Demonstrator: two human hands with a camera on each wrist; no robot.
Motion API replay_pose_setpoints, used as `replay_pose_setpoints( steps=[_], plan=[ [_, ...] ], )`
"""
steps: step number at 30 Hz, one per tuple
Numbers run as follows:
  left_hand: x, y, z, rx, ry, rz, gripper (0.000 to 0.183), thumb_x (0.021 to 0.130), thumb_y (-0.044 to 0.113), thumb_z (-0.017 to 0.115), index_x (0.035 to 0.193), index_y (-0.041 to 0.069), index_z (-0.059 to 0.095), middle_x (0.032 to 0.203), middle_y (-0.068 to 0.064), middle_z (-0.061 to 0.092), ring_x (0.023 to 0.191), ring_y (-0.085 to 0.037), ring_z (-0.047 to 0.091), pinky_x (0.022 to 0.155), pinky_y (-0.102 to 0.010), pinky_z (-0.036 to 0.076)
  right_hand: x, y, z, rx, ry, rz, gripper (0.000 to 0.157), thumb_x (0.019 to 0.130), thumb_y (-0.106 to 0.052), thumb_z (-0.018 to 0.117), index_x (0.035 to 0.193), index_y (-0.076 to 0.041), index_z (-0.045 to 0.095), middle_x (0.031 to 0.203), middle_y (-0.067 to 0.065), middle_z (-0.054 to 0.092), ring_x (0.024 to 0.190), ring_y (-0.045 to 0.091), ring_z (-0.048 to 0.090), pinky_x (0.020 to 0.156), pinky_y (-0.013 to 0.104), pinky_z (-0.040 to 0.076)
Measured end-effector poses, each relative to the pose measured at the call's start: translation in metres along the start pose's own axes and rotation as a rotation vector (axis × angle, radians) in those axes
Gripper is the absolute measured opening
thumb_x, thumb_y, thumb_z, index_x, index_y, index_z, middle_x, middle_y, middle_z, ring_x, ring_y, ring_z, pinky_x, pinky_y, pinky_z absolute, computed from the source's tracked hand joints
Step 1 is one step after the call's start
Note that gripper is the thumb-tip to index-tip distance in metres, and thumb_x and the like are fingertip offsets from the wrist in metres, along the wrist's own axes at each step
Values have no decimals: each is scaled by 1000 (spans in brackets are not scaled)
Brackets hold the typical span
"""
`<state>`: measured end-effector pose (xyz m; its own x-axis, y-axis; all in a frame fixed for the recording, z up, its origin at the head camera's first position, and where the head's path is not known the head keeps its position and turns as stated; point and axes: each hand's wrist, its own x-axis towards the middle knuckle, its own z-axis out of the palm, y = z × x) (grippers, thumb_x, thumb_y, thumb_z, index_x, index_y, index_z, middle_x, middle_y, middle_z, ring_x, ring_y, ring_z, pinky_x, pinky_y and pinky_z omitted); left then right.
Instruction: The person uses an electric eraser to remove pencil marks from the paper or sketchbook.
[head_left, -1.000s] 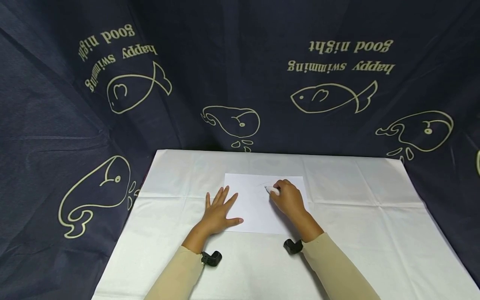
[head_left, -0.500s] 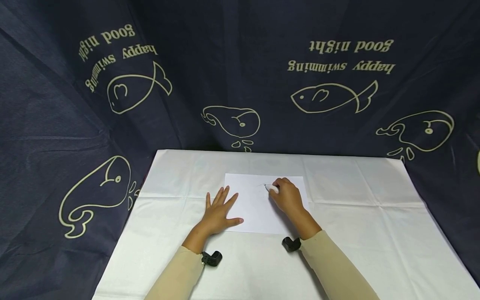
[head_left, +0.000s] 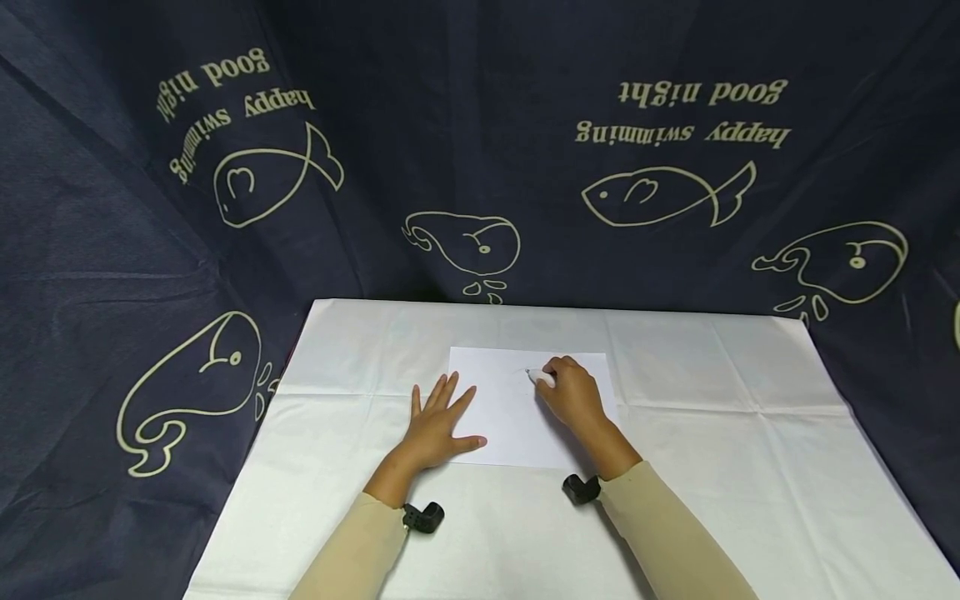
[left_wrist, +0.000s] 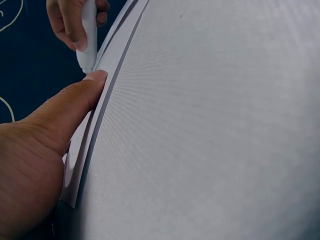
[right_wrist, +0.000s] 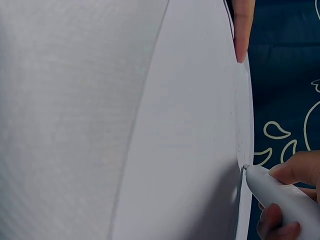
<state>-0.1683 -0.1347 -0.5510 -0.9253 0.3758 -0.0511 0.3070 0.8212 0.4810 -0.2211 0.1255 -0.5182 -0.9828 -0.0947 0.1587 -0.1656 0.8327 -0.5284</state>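
Observation:
A sheet of white paper [head_left: 510, 425] lies on the white-covered table, with faint grey marks [head_left: 519, 370] near its upper middle. My left hand [head_left: 431, 433] rests with fingers spread on the paper's left part; its thumb [left_wrist: 75, 100] presses near the front edge in the left wrist view. My right hand [head_left: 577, 396] grips a thick white pen-shaped tool [right_wrist: 280, 195] with a thin tip. That tip touches the paper or sits just above it, beside the faint marks. The tool's rear part is hidden in the right hand.
The white tablecloth [head_left: 712, 467] has fold creases and reaches well beyond the paper on all sides. Behind the table hangs a dark blue cloth [head_left: 480, 150] printed with fish, whales and lettering. Black wrist cameras [head_left: 424, 517] sit at both cuffs.
My right hand has shifted slightly up and left with the white tool. Fewer of the faint lines show near its tip than a second ago. The left hand has stayed still.

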Motion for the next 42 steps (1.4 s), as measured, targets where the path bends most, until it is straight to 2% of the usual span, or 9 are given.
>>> replay_pose_setpoints(
  steps=[19, 42],
  plan=[
    [0, 0, -1, 4, 2, -1, 88, 89, 60, 68, 160, 22, 32, 172, -12, 8, 160, -32, 1, 120, -69, -11, -2, -15, 9, 16, -27, -34, 22, 89, -18, 75, 103, -2, 72, 99, 13, 70, 75, 22, 61, 67, 38, 51],
    [1, 1, 0, 8, 2, -5, 90, 88, 60, 69, 160, 21, 32, 172, -13, 9, 160, -33, 3, 120, -70, -9, -2, -14, 11, 0, -17, -65, 18, 89, -16, 74, 102, -3, 71, 97, 12, 70, 75, 23, 62, 69, 40, 52]
  ],
)
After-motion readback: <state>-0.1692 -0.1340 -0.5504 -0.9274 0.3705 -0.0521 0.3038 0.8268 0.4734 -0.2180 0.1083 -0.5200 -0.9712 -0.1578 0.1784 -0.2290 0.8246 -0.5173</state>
